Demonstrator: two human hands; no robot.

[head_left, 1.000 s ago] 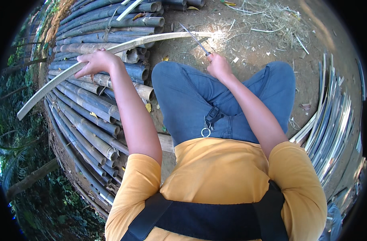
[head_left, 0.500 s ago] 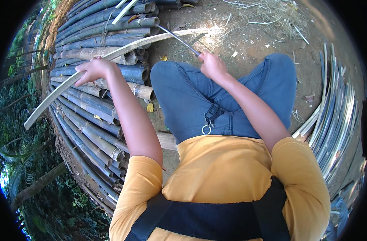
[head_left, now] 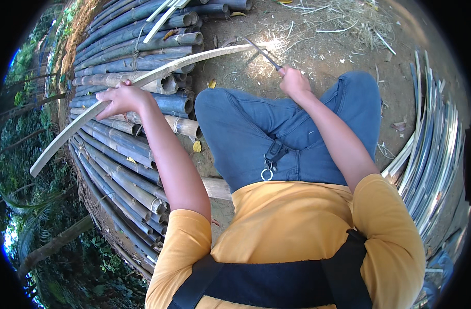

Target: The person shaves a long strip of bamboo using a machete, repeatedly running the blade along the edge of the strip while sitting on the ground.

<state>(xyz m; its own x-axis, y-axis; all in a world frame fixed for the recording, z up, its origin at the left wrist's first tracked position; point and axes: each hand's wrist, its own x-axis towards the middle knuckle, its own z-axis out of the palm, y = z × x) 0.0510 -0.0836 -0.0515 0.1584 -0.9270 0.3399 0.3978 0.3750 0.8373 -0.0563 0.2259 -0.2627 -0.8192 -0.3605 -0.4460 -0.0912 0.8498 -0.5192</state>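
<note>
My left hand (head_left: 123,98) is closed around a long, pale bamboo strip (head_left: 194,58) near its left part. The strip slants from the lower left up across the pole pile, its right end over the ground ahead of my knees. In my closed right hand (head_left: 296,84) is a thin, dark-bladed knife (head_left: 263,54), held by its handle. The blade points up and left and crosses the strip near its right end; whether it touches the strip I cannot tell. My fingers hide most of the handle.
Stacked bamboo poles (head_left: 135,135) fill the left side, with several pale loose strips (head_left: 160,20) on top. Thin shavings (head_left: 343,18) lie on the dirt ahead. A bundle of split strips (head_left: 436,149) lies to my right. My bent knees (head_left: 215,110) sit between.
My right hand and the knife have moved right, from over the strip's middle to near its right end. My left hand keeps its hold on the strip, nearly in place.
</note>
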